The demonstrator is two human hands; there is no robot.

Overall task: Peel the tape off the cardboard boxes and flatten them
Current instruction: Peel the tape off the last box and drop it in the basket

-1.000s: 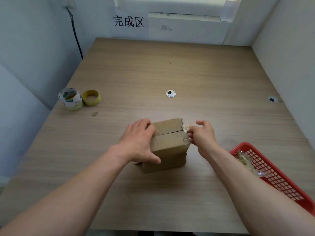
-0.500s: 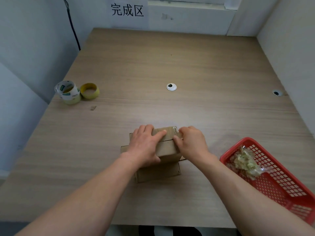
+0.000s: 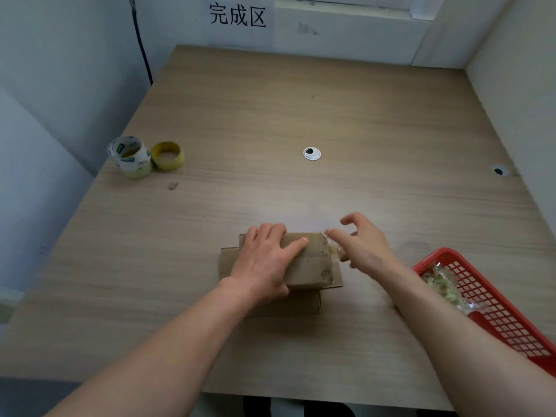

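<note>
A small brown cardboard box (image 3: 313,263) sits near the front middle of the wooden table (image 3: 301,115), with flaps sticking out at its left and bottom. My left hand (image 3: 264,260) lies on top of the box with straight fingers, pressing it down. My right hand (image 3: 361,245) is at the box's right end and pinches a crumpled strip of clear tape (image 3: 335,251) that still clings to the upper right corner. Its other fingers are spread.
A red mesh basket (image 3: 493,299) holding crumpled tape sits at the front right, under my right forearm. Two tape rolls (image 3: 144,156) stand at the left edge beside a small cardboard scrap (image 3: 173,185). Two cable grommets (image 3: 312,153) are set in the table. Walls close in three sides.
My right hand moved off the box top to its right end, pulling the tape strip away. The box lies lower and flatter under my left hand than a second ago.
</note>
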